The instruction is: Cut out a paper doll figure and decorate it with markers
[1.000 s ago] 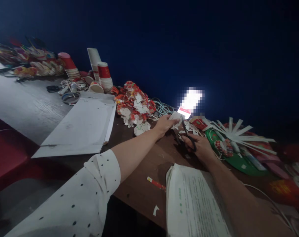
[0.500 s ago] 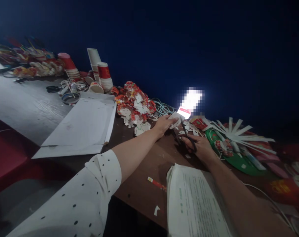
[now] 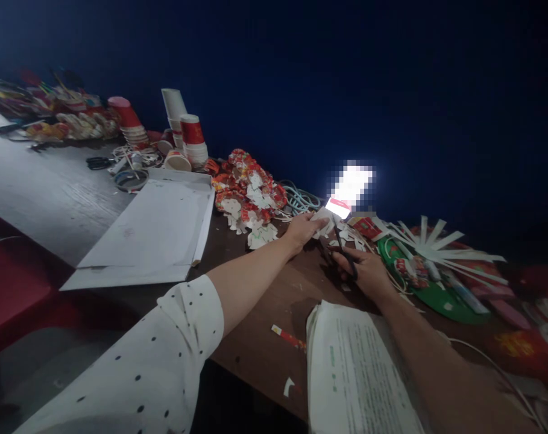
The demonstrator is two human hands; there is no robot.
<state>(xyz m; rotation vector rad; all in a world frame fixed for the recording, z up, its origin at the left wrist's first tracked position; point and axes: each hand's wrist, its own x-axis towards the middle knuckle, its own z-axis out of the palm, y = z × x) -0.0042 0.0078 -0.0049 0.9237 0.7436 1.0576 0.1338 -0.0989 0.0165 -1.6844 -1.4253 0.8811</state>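
Observation:
Between the thumb and fingers of my left hand (image 3: 304, 230) is a small piece of white paper (image 3: 322, 217). My right hand (image 3: 364, 269) is closed around the handles of dark scissors (image 3: 339, 238), whose blades point up toward the paper's edge. How far the blades overlap the paper is hard to make out. White paper scraps (image 3: 352, 239) lie on the table just behind the scissors. A lit phone screen (image 3: 341, 205), partly pixelated, stands tilted behind both hands.
A booklet (image 3: 359, 367) lies near the table's front edge. To the left are a white box lid (image 3: 142, 232), red-and-white cut paper pieces (image 3: 249, 187) and stacked paper cups (image 3: 193, 141). On the right, a green tray (image 3: 450, 304) sits beside fanned white strips (image 3: 430, 241). A red chair (image 3: 15, 289) stands left.
Both hands stay nearly in place, with the scissors and paper shifting only slightly. The whole view has moved a few pixels.

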